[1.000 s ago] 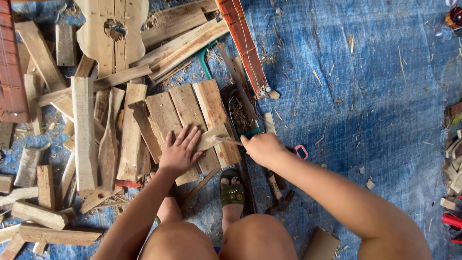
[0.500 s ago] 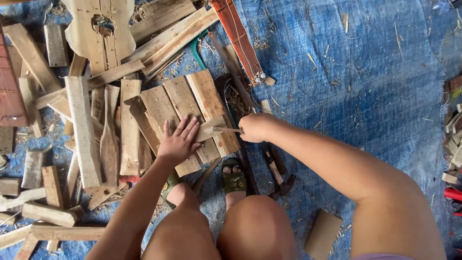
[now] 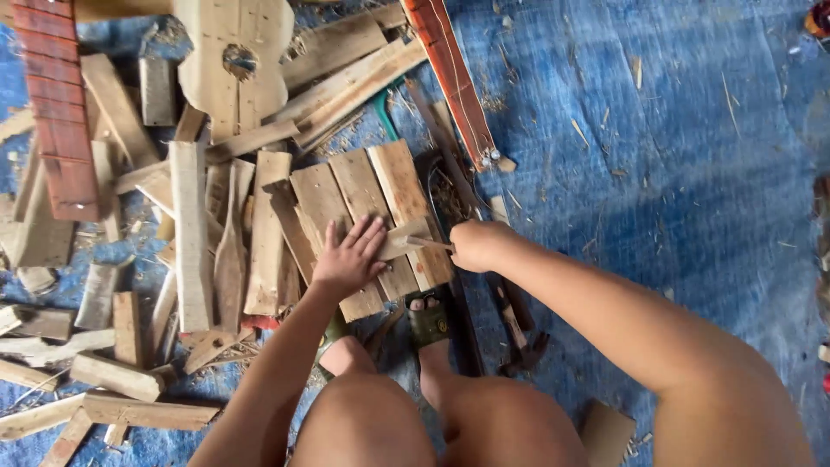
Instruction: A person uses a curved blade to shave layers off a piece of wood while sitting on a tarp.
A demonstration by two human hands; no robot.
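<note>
My left hand lies flat, fingers spread, on a small wooden piece that rests on a row of short planks. My right hand is closed around a thin tool whose tip touches that small piece. Both hands work just in front of my knees. One foot in a green sandal presses the near end of the planks.
Scrap wood offcuts are heaped on the left over a blue tarp. A guitar-shaped wooden body lies at the top, with a red fretted neck at far left and another red neck beside it. A hammer lies near my right leg.
The view has drifted so the planks sit slightly lower and more central. My right hand moved left and up toward the small piece. The left hand stays pressed on the planks.
</note>
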